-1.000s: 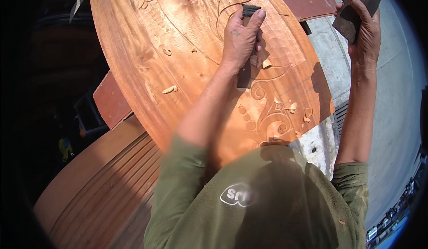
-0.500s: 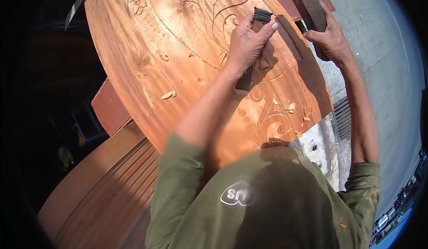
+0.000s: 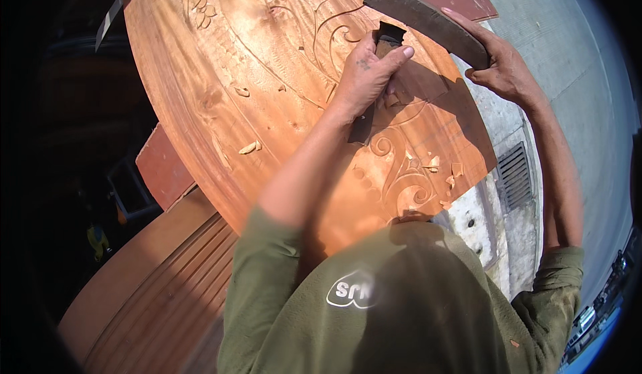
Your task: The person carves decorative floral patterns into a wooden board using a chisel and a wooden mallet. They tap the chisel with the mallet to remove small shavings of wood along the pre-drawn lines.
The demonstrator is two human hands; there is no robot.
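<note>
My left hand (image 3: 364,76) is closed around a carving chisel whose dark, wrapped top end (image 3: 390,34) sticks up above the fingers. The chisel's lower end is hidden behind my hand. Underneath lies a curved, reddish-brown wooden panel (image 3: 194,83) with carved scrolls and leaves. My right hand (image 3: 507,66) grips one end of a long, dark wooden mallet (image 3: 428,19). The mallet slants up and left over the panel's right edge, its far end above and apart from the chisel top. Pale wood shavings (image 3: 250,147) lie scattered on the panel.
Another brown wooden piece with parallel grooves (image 3: 174,273) stands at the lower left. Reddish boards (image 3: 162,166) show beneath the panel. To the right are a drain grate (image 3: 515,174) and grey concrete ground (image 3: 568,106). A yellow-green object (image 3: 97,241) sits in shadow at far left.
My right hand has swung the mallet from upright beside the panel to a slant over its right edge, near the chisel top. My left hand stays almost where it was, still gripping the chisel.
</note>
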